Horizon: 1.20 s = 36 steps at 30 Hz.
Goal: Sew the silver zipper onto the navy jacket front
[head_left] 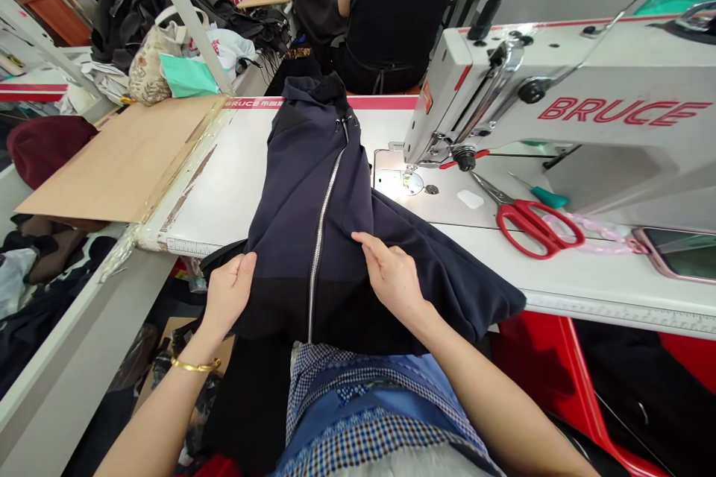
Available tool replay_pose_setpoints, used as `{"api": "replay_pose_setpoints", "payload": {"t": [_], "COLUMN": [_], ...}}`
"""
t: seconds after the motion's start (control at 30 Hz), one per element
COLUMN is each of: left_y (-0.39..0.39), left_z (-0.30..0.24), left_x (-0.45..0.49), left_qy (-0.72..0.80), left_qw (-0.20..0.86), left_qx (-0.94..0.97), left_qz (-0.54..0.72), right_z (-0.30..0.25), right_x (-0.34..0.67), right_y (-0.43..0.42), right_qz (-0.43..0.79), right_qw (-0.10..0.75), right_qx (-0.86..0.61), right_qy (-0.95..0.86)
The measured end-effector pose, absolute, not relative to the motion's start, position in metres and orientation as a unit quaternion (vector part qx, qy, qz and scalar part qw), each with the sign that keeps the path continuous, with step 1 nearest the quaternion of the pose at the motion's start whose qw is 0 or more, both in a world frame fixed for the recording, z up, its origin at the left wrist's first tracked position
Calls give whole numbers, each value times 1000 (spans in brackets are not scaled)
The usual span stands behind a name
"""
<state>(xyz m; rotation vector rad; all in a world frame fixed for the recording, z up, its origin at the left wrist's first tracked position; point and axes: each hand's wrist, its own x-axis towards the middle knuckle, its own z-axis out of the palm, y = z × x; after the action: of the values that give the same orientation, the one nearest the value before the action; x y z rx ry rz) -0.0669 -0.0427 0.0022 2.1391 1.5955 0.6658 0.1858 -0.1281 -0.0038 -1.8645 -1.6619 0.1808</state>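
A dark navy jacket (291, 216) with a silver front zipper (324, 216) lies over the table edge and hangs down towards my lap. My left hand (230, 291) is closed on the jacket's left side, thumb on top. On the other side of the zipper, my right hand (391, 272) pinches the fabric between thumb and forefinger. One dark sleeve (447, 261) spreads to the right along the front edge. The zipper is closed over most of its visible length. The jacket's collar end points away from me.
A white sewing machine (559, 82) stands at the right, its needle close beside the jacket. Red-handled scissors (531, 223), a green-handled pointed tool (548, 196) and a phone (679, 252) lie on the table (224, 164). Cardboard (123, 156) covers the left. A person (403, 7) sits ahead.
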Motion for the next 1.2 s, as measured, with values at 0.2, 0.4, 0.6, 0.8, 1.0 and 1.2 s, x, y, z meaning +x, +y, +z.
{"api": "replay_pose_setpoints", "payload": {"t": [0.2, 0.4, 0.6, 0.8, 1.0, 1.2], "left_y": [-89, -89, 4, 47, -6, -55], "left_z": [-28, -36, 19, 32, 4, -30], "left_x": [-79, -94, -25, 44, -25, -52], "left_qy": [543, 579, 591, 571, 566, 591], "left_qw": [211, 195, 168, 60, 49, 56], "left_qx": [788, 765, 740, 799, 799, 774], "left_qz": [198, 202, 275, 180, 196, 221], "right_z": [-16, -16, 17, 10, -19, -40], "right_x": [185, 216, 231, 221, 230, 215], "right_y": [-183, -202, -105, -77, -177, -213], "right_qz": [61, 105, 116, 69, 9, 18], "right_qw": [295, 257, 228, 206, 189, 213], "right_qx": [-635, -715, -800, -778, -718, -686], "right_qy": [-711, -641, -543, -590, -670, -696]}}
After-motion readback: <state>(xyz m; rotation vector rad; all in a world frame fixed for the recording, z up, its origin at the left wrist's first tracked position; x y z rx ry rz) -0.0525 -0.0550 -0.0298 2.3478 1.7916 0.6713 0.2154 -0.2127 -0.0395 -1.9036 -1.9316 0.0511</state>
